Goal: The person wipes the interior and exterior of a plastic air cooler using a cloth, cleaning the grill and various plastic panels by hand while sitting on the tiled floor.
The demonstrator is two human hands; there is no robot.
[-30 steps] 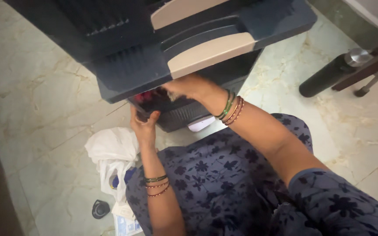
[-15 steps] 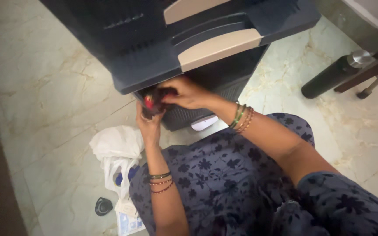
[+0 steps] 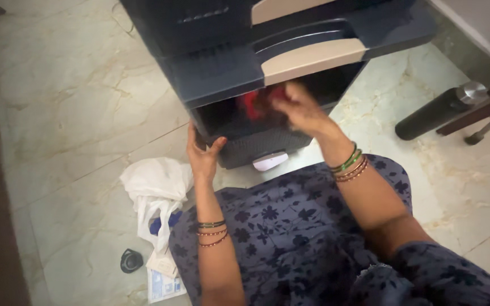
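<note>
A red object (image 3: 252, 103), blurred and hard to identify, sits inside the dark open compartment (image 3: 239, 122) low on the front of a large dark blue machine (image 3: 216, 68) with beige panels. The right hand (image 3: 300, 109) reaches into that opening beside the red object; motion blur hides the fingers, so whether it grips anything cannot be told. The left hand (image 3: 204, 154) is curled around the compartment's lower left edge, steadying it. On the marble floor (image 3: 69, 102) just left of the person lie a crumpled white plastic bag (image 3: 154, 190), a small black cap (image 3: 131, 260) and a printed packet (image 3: 163, 283); a black bottle (image 3: 438, 110) lies well apart to the right.

The reach looks hurried, so the red object could snag on the compartment's rim, or slip and drop inside if the hold is loose.

Half a second ago the right hand and the red object were at the compartment's left corner, close to the left hand; now both are further right and deeper in.
</note>
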